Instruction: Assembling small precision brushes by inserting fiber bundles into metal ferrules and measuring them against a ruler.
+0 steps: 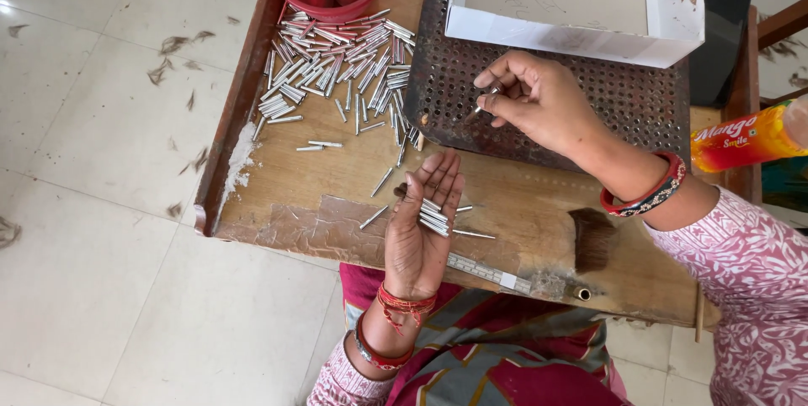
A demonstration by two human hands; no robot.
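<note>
Now | left hand (423, 221) palm-up, open, cradling metal pins (434, 217); right hand (539, 99) pinching one pin (486, 101) over perforated plate (623, 103)

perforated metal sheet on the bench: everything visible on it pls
The perforated metal sheet is a dark, rusty-brown plate with rows of small round holes. It lies flat on the right half of the wooden bench. A white cardboard box sits on its far end. The right hand hovers above it, pinching a thin metal tube. Loose tubes lie along its left edge.
</note>
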